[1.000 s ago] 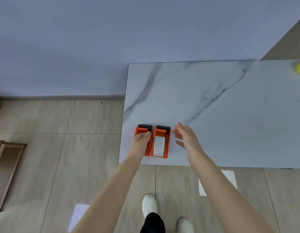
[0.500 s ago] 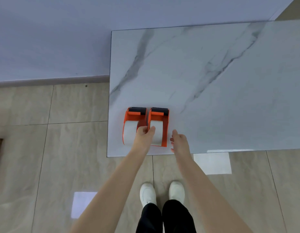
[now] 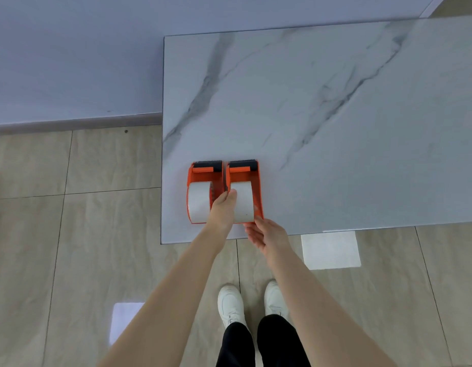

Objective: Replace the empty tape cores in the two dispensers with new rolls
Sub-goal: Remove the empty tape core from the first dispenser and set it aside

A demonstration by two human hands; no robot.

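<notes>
Head view: two orange dispensers, left dispenser (image 3: 203,178) and right dispenser (image 3: 252,176), touching, near worktop (image 3: 335,128) corner, each holding a white roll. Left hand (image 3: 224,207) fingers curled between them; right hand (image 3: 266,235) spread, touching right dispenser's near end.

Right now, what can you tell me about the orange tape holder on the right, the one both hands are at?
The right dispenser is an orange, plastic-looking open cradle with a dark serrated cutter at its far end. A white roll sits inside. It lies flat near the marble-patterned table's near left corner, close beside the left dispenser. The left hand rests over the roll's left side; the right hand's fingertips touch its near right corner.
</notes>
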